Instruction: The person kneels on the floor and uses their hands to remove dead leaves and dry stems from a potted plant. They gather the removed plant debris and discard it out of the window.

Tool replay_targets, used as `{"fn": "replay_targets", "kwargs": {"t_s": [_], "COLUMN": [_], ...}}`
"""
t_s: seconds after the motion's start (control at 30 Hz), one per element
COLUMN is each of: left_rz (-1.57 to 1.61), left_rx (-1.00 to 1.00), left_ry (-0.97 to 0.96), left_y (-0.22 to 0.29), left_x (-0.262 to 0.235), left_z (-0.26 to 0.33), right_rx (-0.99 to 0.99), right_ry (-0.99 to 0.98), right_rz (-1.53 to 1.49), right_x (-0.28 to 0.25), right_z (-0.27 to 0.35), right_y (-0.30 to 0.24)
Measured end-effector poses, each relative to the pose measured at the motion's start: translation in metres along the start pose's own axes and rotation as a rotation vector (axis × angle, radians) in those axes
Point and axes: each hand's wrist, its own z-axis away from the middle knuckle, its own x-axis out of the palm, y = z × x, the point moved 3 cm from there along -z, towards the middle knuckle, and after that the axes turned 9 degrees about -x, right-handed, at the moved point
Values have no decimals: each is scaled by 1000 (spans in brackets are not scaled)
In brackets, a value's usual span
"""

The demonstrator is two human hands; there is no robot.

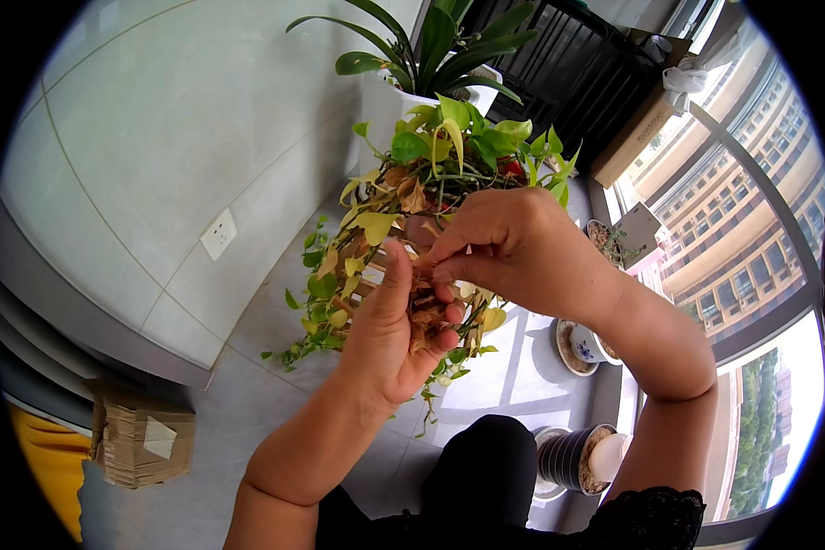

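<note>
At the far left we see a yellow cloth (50,467), then a brown cardboard box (142,440) on the floor and a wall socket (218,234) above and to its right. Next comes the leafy vine (323,286), spilling down in the middle of the view, in front of a white pot (379,110) with long dark leaves.

Our left hand (385,344) is in front of the vine, palm up, its fingers curled around a bunch of dry leaves (426,323). Our right hand (513,243) reaches across from the right, thumb and forefinger pinched together right at the bunch; we cannot tell whether a scrap is caught between them.

We would judge the work to be partway along: a fair handful of dry leaves lies gathered in the left palm, while a brown leaf (411,194) and a yellow leaf (373,226) hang on the vine among plenty of green. How many more sit behind our hands, we cannot see.

Farther right, a small white pot (588,345) and a striped pot (562,458) stand near the window.
</note>
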Motion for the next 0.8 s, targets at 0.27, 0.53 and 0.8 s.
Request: {"fn": "replay_targets", "kwargs": {"t_s": [0.27, 0.53, 0.8], "left_rz": [23, 81, -5], "left_rx": [-4, -9, -27], "left_ry": [57, 166, 65], "left_y": [-1, 2, 3], "left_x": [-10, -8, 0], "left_z": [-4, -3, -2], "right_rx": [123, 264, 89], "right_ry": [-23, 66, 107], "right_rz": [-132, 335, 84], "right_x": [3, -48, -20], "right_z": [10, 4, 10], "right_y": [-5, 47, 9]}}
